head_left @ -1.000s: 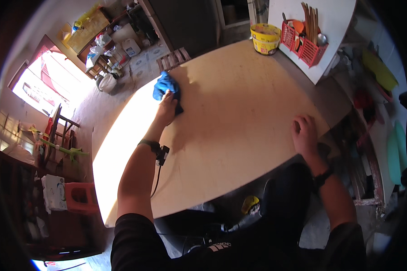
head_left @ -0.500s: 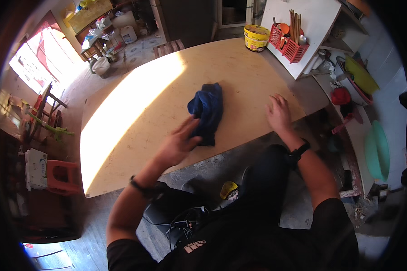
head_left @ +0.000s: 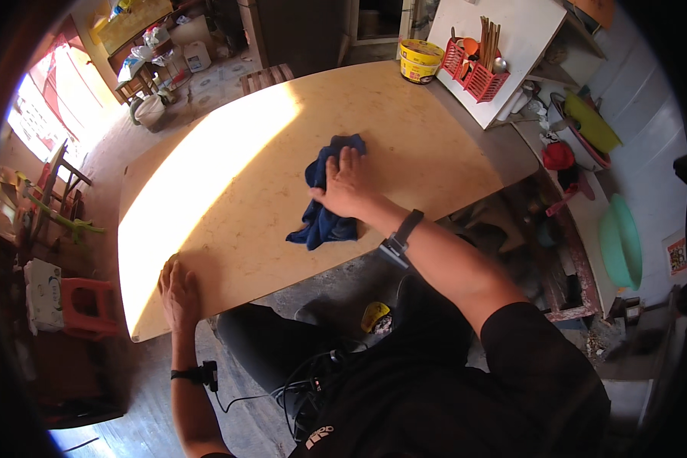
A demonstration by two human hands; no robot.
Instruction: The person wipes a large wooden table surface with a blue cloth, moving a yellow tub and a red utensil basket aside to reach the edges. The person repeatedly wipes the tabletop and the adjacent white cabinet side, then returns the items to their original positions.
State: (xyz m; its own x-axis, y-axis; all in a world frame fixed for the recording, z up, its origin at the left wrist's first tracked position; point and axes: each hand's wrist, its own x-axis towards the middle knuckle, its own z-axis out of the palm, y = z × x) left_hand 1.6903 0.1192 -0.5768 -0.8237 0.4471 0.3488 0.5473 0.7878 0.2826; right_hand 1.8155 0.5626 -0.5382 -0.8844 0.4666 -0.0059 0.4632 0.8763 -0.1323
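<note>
A crumpled dark blue cloth (head_left: 324,225) lies on the pale wooden tabletop (head_left: 427,153), left of its centre line. My right hand (head_left: 345,183) rests flat on top of the cloth, fingers stretched out and covering its upper middle. Whether any fabric is pinched under the palm is hidden. At the table's near left edge, by the border of the bright sunlit patch, my left hand (head_left: 179,294) lies palm down on the wood. Its fingers are extended and nothing is in them.
A yellow tub (head_left: 420,61) stands at the table's far edge. Beside it a red basket (head_left: 482,80) with chopsticks and utensils hangs on a white cabinet side (head_left: 511,46). A red stool (head_left: 90,305) is at the left, a green basin (head_left: 620,240) at the right.
My right hand has come left onto the cloth. My left hand has left the cloth's side and now lies at the table's near left edge. The cloth's shape has changed, its lower end spreading left.
</note>
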